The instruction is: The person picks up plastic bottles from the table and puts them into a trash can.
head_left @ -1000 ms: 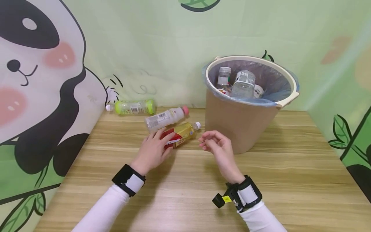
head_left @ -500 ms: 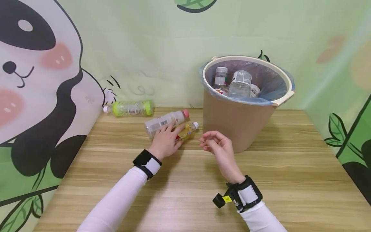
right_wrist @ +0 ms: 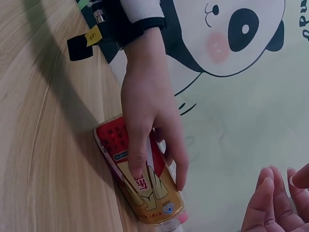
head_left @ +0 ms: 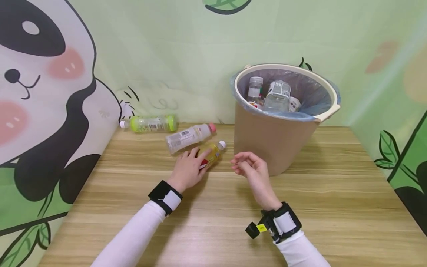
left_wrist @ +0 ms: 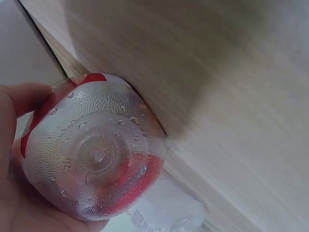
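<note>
My left hand (head_left: 188, 168) grips a plastic drink bottle with a red and gold label (head_left: 212, 155), which lies on its side with the white cap pointing to the far right. In the left wrist view, thumb and fingers hold the sides of the bottle near its clear, droplet-covered base (left_wrist: 96, 154). The right wrist view shows the gold label (right_wrist: 149, 205) below that hand. Beside the bin, my right hand (head_left: 255, 176) hovers with loosely bent fingers and nothing in it. Just behind the gripped bottle lies a whitish bottle with a pink cap (head_left: 190, 137).
A tan bin (head_left: 267, 142) with a blue liner stands at the back right, holding several bottles (head_left: 278, 96). A green-labelled bottle (head_left: 153, 123) lies at the back left of the wooden table (head_left: 213, 230). Printed cloth walls (head_left: 186, 48) border the table behind and at both sides.
My left hand has moved rightward along the red and gold bottle, covering more of its label, then drawn back slightly. That bottle has turned a little. My right hand has stayed put.
</note>
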Motion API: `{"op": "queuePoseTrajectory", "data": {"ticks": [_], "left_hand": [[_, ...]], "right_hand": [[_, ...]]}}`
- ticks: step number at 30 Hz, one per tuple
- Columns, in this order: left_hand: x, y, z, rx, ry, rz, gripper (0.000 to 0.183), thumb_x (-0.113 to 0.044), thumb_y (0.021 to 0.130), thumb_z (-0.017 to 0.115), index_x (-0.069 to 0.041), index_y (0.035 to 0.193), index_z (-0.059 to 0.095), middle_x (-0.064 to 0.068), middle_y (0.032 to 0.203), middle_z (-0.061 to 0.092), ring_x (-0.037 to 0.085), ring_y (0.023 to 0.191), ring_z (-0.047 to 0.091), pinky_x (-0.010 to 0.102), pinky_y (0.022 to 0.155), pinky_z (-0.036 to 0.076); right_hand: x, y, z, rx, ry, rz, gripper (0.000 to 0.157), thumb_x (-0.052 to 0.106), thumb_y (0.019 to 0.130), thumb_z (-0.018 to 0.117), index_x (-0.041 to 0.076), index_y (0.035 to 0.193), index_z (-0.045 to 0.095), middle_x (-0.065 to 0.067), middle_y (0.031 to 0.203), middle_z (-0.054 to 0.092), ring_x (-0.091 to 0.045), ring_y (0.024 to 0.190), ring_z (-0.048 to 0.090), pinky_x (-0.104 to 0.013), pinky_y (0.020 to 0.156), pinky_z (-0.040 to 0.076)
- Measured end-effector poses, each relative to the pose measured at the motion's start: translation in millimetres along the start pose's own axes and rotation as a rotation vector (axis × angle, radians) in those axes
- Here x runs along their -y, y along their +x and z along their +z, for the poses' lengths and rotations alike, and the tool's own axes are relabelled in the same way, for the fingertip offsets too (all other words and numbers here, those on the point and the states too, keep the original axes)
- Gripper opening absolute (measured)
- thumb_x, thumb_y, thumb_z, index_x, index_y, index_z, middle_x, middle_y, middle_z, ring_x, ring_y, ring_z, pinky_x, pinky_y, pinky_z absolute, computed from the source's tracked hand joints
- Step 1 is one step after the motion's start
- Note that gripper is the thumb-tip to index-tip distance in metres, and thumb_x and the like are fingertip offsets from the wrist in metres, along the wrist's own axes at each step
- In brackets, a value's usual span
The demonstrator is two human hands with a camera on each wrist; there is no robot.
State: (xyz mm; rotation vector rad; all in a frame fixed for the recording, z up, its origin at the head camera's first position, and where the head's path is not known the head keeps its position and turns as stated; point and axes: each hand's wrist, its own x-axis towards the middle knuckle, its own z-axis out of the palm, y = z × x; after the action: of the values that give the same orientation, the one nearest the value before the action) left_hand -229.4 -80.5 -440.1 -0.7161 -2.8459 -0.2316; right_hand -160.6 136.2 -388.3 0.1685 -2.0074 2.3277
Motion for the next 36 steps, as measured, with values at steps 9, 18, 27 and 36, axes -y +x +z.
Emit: {"op": "queuePoseTrajectory", "data": {"ticks": [9,18,27,36], "left_hand": [[-0.3,-16.0,-9.2,-0.054,-0.074,0.003,0.062,-0.031,0.087,0.064,-0.023,0.143,0.041,0.019,0.133,0.047,0.043,0.109,0.051,0.057,0.085,0.045],[-5.1,-27.9,-23.2,-0.214,-0.288,-0.026,0.064,-0.030,0.085,0.066,-0.017,0.143,0.041,0.016,0.130,0.049,0.035,0.108,0.051,0.052,0.086,0.045],[-16.9,-31.9,-42.6,-0.373,-0.556,-0.065,0.065,-0.030,0.089,0.063,-0.018,0.145,0.035,0.010,0.137,0.044,0.025,0.109,0.051,0.046,0.084,0.049],[-32.0,-32.8,-57.9,-0.364,-0.815,-0.151,0.068,-0.032,0.091,0.062,-0.021,0.149,0.027,0.008,0.137,0.042,0.023,0.107,0.051,0.043,0.080,0.052]], "right_hand": [[-5,3,-2.6,-0.006,-0.016,0.002,0.025,-0.003,0.089,0.047,-0.011,0.112,0.053,-0.024,0.103,0.061,-0.034,0.091,0.060,-0.028,0.075,0.055],[-5,4,-2.5,-0.016,-0.035,0.011,0.022,-0.002,0.090,0.048,-0.008,0.110,0.056,-0.025,0.104,0.061,-0.038,0.093,0.059,-0.032,0.078,0.055],[-4,4,1.0,-0.030,-0.043,0.004,0.021,-0.003,0.090,0.048,-0.007,0.109,0.056,-0.031,0.106,0.059,-0.031,0.089,0.061,-0.032,0.079,0.055],[-3,5,6.6,-0.020,-0.086,-0.035,0.024,-0.005,0.090,0.047,-0.009,0.112,0.054,-0.024,0.106,0.059,-0.018,0.086,0.062,-0.023,0.074,0.053]]}}
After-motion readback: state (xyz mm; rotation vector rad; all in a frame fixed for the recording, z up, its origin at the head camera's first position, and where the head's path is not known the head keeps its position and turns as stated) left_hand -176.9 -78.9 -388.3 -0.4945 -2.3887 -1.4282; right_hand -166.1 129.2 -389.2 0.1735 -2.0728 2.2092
